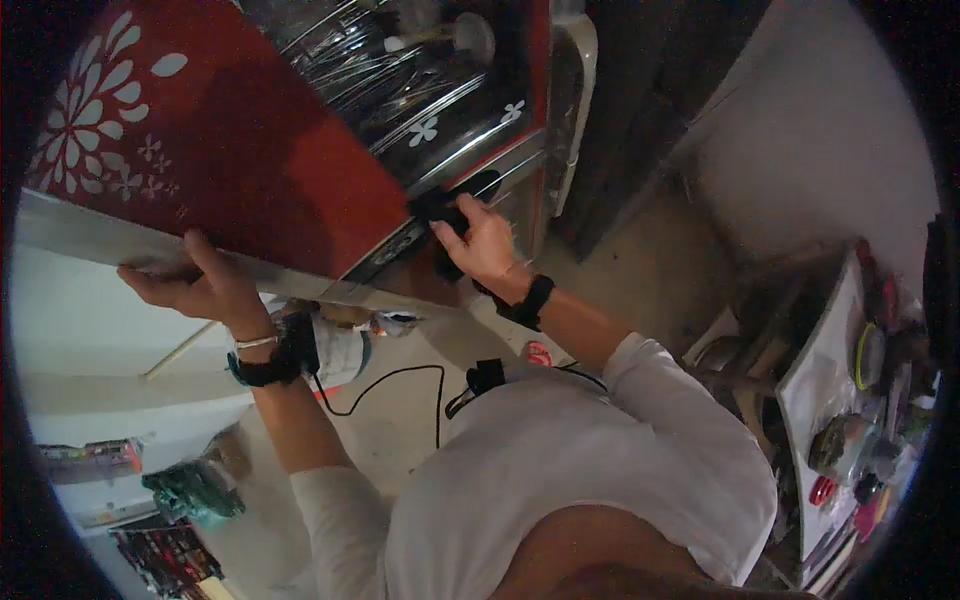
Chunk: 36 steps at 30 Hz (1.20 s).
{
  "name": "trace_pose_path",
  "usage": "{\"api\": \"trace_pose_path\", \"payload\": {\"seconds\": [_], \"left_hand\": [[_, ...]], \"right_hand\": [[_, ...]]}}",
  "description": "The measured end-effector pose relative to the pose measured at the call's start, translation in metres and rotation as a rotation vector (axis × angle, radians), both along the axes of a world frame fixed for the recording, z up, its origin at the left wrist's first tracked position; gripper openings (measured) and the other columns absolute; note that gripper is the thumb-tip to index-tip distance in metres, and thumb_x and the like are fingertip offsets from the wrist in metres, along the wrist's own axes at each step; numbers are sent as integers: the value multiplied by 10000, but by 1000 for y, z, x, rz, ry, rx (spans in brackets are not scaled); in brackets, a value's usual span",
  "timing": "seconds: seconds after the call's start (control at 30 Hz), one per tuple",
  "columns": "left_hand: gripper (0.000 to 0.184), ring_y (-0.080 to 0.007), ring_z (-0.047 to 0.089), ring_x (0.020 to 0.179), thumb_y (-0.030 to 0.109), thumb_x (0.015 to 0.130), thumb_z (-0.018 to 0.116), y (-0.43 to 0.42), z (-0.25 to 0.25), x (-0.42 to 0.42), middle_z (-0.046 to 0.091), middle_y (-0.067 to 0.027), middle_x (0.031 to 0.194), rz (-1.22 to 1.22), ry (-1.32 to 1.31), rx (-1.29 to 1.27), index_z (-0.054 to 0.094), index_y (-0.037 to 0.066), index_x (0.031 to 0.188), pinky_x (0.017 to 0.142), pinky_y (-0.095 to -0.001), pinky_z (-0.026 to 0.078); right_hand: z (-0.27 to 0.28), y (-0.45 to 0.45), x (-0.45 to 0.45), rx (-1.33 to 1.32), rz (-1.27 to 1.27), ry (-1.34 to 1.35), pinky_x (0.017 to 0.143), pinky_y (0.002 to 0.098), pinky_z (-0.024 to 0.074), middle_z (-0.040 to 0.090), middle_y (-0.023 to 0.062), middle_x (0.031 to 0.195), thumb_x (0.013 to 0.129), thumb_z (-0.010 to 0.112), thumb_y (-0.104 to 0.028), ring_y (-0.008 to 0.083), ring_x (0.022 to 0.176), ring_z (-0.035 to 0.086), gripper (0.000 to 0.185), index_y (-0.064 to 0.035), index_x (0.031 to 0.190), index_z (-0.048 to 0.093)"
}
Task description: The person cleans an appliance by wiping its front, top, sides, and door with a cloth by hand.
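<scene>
A red cabinet door (250, 170) with white flower prints stands swung out at the upper left. My left hand (215, 290) grips the door's silvery edge, thumb on the red face and fingers along the side. In my right hand (487, 245) is a dark, soft-looking piece of cloth (435, 208), pinched between thumb and fingers. It rests against the cabinet close to the door's inner corner. Beside it, a dark glossy panel (450, 140) carries small white flowers and reflects light. The fingertips of my right hand are partly hidden by the cloth.
A black cable (400, 370) hangs from my left wristband. On the right, a shelf board (815, 400) sits near mixed small items. A green plastic bag (195, 490) lies at lower left. A pale chair-like frame (578, 110) stands behind the cabinet.
</scene>
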<state>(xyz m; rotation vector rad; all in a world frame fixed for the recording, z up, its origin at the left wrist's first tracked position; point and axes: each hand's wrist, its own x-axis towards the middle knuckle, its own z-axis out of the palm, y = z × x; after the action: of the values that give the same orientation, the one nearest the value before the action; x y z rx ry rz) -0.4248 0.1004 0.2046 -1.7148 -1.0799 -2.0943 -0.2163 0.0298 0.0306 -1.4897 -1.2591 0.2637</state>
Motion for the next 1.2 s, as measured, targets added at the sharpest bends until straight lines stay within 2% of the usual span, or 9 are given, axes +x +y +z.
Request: {"api": "trace_pose_path", "payload": {"seconds": [0.3, 0.4, 0.53, 0.6, 0.7, 0.77, 0.97, 1.1, 1.2], "left_hand": [[761, -287, 362, 1113, 187, 756, 649, 1, -1, -14, 304, -170, 1255, -78, 90, -29, 156, -1, 1305, 956, -401, 306], [799, -295, 324, 1150, 174, 757, 644, 0, -3, -29, 249, -177, 1291, -296, 104, -92, 97, 6, 1315, 982, -427, 275], [854, -300, 261, 1204, 149, 735, 651, 18, -21, -46, 174, -186, 1333, -82, 297, -49, 51, 8, 1325, 1013, -447, 231], [874, -302, 240, 1220, 152, 725, 653, 19, -24, -43, 156, -190, 1344, -43, 326, -38, 37, 5, 1328, 1023, -449, 215], [915, -324, 239, 1219, 208, 697, 662, 16, -23, -40, 157, -214, 1338, -399, 131, -53, 36, -9, 1328, 1021, -457, 213], [930, -343, 253, 1204, 261, 667, 668, 15, -27, -47, 174, -235, 1319, -214, 210, -132, 78, -47, 1317, 1013, -451, 226], [945, -372, 247, 1208, 269, 643, 674, 12, -13, -40, 171, -259, 1317, -383, 167, -178, 109, -95, 1308, 998, -454, 253], [929, -363, 233, 1222, 270, 663, 668, 15, -24, -39, 157, -257, 1328, -370, 111, -72, 107, -76, 1318, 1006, -466, 235], [892, -341, 229, 1228, 263, 689, 662, 13, -24, -36, 164, -234, 1333, -346, 109, -44, 122, -58, 1322, 1019, -462, 213]], "right_hand": [[-6, 22, -3, -166, -167, 458, 544, 312, 442, 563, 127, 611, 594, 703, -133, 204, 564, 559, 257, -16, 785, 576], [-22, 34, -1, 78, -240, 581, 550, 273, 441, 584, 75, 636, 603, 672, -66, 112, 611, 539, 200, 16, 759, 579], [-5, 30, -22, 137, -292, 908, 566, 267, 443, 592, 49, 692, 621, 637, -13, 115, 646, 540, 167, 24, 773, 579], [0, 24, -40, 114, -230, 894, 592, 264, 448, 595, 45, 756, 638, 603, 24, 132, 677, 543, 164, 26, 800, 579], [-9, 24, -75, 80, -218, 807, 601, 262, 451, 596, 68, 778, 646, 615, 15, 124, 676, 538, 198, 33, 839, 574], [-17, 24, -84, 24, -340, 659, 599, 278, 452, 595, 71, 748, 644, 639, -12, 132, 657, 532, 209, 33, 835, 569], [-6, 21, -63, -84, -437, 503, 613, 309, 463, 600, 104, 718, 616, 677, -80, 161, 663, 561, 287, 51, 851, 577], [-12, 28, -22, 198, -452, 672, 598, 298, 475, 616, 108, 743, 668, 624, -52, 188, 650, 589, 218, 63, 849, 592], [-8, 24, 0, 156, -217, 1160, 553, 283, 477, 613, 92, 743, 704, 576, -12, 174, 600, 581, 150, 57, 838, 588]]}}
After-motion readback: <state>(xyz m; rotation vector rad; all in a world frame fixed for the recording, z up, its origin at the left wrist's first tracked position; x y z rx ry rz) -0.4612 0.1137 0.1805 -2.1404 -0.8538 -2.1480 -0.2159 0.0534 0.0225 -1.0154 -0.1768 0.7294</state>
